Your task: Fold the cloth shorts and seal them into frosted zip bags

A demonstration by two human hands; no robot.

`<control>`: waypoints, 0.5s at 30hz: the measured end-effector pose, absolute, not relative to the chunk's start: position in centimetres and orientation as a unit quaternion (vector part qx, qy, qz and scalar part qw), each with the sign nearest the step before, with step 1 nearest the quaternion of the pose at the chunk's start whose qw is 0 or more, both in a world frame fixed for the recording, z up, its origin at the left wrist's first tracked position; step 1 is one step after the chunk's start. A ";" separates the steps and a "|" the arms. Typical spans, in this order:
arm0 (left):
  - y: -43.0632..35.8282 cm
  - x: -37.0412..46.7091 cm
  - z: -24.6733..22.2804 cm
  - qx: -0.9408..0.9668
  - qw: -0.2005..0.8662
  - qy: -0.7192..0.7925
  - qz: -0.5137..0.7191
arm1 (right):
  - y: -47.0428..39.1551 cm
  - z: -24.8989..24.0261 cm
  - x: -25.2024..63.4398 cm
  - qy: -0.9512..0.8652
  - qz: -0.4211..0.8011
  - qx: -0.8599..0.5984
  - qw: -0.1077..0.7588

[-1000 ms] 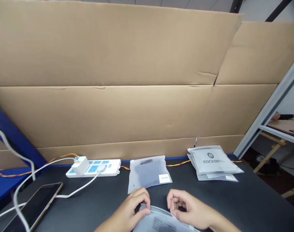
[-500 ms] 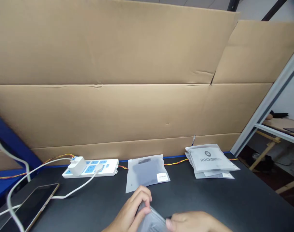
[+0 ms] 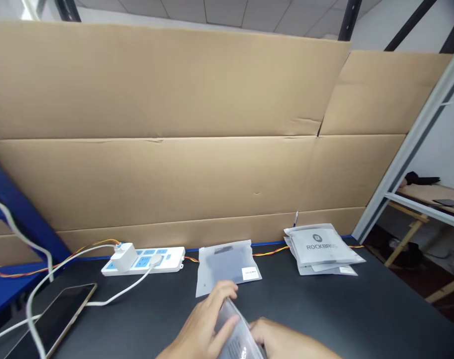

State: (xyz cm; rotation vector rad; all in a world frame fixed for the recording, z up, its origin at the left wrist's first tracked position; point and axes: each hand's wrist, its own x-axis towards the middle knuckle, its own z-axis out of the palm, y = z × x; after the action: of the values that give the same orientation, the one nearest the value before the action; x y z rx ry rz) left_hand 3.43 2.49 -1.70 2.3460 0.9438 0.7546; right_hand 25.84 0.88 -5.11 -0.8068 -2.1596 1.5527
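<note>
At the bottom centre is a translucent plastic bag (image 3: pixel 237 335), tilted and cut off by the lower edge of the view. My left hand (image 3: pixel 208 324) grips its left side, with the fingers behind and the thumb across the front. My right hand (image 3: pixel 277 339) is curled at the bag's right edge; its fingertips are hidden there, so I cannot see what they hold. Just beyond my hands a flat frosted bag (image 3: pixel 227 267) with a white label and a dark item inside lies on the black table (image 3: pixel 148 324).
A stack of ROCKBROS bags (image 3: pixel 324 249) lies at the back right, with a pen (image 3: pixel 296 218) behind it. A white power strip (image 3: pixel 163 259), a plug, white cables and a phone (image 3: pixel 53 319) occupy the left. A cardboard wall (image 3: pixel 197 174) closes off the back.
My left thumb has moved onto the front of the bag, and the bag stands more tilted. My right hand has shifted slightly along the bag's edge. The camera has tipped up a little.
</note>
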 end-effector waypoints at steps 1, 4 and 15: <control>2.7 3.2 -1.8 0.839 0.259 0.395 0.270 | 1.1 -4.6 25.8 -0.747 0.557 -0.282 0.229; 3.4 2.7 -1.8 0.789 0.318 0.469 0.239 | 2.0 -3.4 26.4 -0.677 0.548 -0.345 0.350; 2.5 3.3 -1.2 0.741 0.496 0.423 0.163 | 5.8 -5.0 31.2 -0.497 0.514 -0.520 0.467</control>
State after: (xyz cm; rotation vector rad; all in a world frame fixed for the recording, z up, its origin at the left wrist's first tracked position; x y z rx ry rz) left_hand 3.27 2.54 -1.19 1.7945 1.0257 0.3950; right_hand 31.20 5.85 -4.96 -1.2763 -1.2193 1.2602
